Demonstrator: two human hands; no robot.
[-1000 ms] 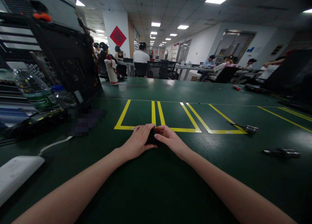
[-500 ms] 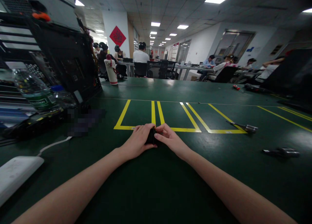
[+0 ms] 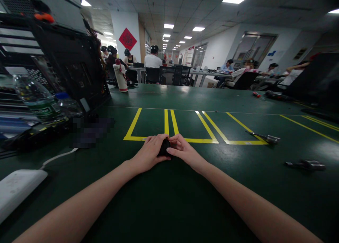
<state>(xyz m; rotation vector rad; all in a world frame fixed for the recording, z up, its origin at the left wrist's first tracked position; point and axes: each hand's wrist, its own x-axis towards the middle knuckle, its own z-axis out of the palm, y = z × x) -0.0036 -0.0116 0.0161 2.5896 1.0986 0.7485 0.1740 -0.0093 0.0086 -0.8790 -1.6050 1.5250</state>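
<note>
A small black object (image 3: 163,148), its kind not clear, is between my hands over the green table (image 3: 164,207), just in front of the yellow tape lines. My left hand (image 3: 150,152) wraps round it from the left, fingers over the top and thumb along the near side. From the right, my right hand (image 3: 184,150) closes on its right side, the thumb pressed to the near face and the fingers curled behind. Much of the object is hidden by the fingers. Both forearms reach in from the lower corners.
Two dark metal tools with thin shafts, one upper (image 3: 270,139) and one lower (image 3: 308,165), lie on the right. At left stand a black computer case (image 3: 76,73), a water bottle (image 3: 37,95) and a white power strip (image 3: 21,190). A white cylinder (image 3: 121,78) is farther back; people sit beyond.
My right thumb has slid slightly down and left on the black object's near face. My left hand and the things on the table stay where they were.
</note>
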